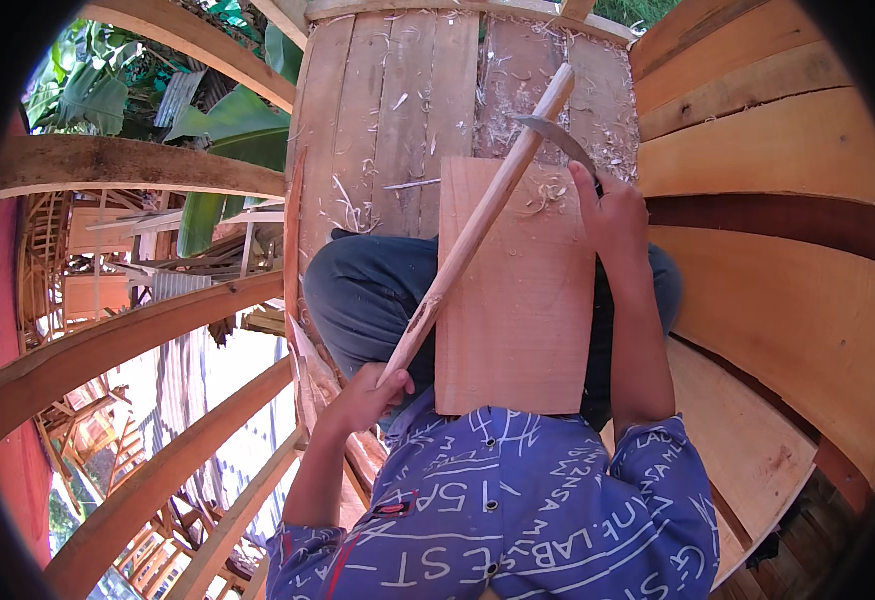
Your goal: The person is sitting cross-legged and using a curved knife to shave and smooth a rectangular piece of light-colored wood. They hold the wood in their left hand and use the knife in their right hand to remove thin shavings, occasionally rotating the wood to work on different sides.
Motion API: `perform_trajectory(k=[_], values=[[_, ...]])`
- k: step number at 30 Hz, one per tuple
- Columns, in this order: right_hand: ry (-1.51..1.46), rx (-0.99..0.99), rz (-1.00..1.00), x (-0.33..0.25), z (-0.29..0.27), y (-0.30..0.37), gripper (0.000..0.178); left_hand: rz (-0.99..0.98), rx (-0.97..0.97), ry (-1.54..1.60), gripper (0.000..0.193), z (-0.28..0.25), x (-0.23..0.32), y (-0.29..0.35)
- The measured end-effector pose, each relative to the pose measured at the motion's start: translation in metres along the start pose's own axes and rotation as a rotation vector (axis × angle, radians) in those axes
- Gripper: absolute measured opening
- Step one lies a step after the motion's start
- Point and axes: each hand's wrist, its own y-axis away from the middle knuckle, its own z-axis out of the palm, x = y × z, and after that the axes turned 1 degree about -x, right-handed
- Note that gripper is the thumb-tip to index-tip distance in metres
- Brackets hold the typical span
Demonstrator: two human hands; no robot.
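Note:
A long, pale wooden stick (487,215) slants across the view from lower left to upper right. My left hand (365,398) is wrapped round its lower end, just below a rough hollow in the wood. My right hand (615,208) grips a knife whose curved blade (560,138) lies across the stick near its far end. Most of the knife's handle is hidden in my fingers. Beneath the stick, a flat wooden board (522,300) rests over my lap, its near end against my shirt.
Curled shavings (342,205) lie scattered over the plank floor (357,120) and the board's far end. Wide wooden planks (767,150) form a wall on the right. Spaced wooden rails (137,165) run along the left, with leaves and stacked timber beyond them.

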Motion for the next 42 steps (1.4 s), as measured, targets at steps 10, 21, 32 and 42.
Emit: perform_trajectory(k=[10, 21, 32, 42], values=[[-0.039, -0.043, -0.015, 0.009, 0.001, 0.006, 0.053, 0.014, 0.033, -0.042, 0.066, 0.002, -0.004, 0.001], [-0.061, -0.316, -0.361, -0.026, 0.018, 0.071, 0.048, -0.004, 0.024, 0.024, 0.053, 0.002, 0.000, 0.002], [0.050, -0.216, -0.307, -0.021, 0.022, 0.045, 0.052, -0.024, 0.053, 0.059, 0.057, 0.005, 0.006, -0.001], [0.083, 0.042, 0.061, 0.027, -0.021, -0.012, 0.058, -0.024, 0.004, 0.013, 0.057, -0.002, 0.003, 0.000]])
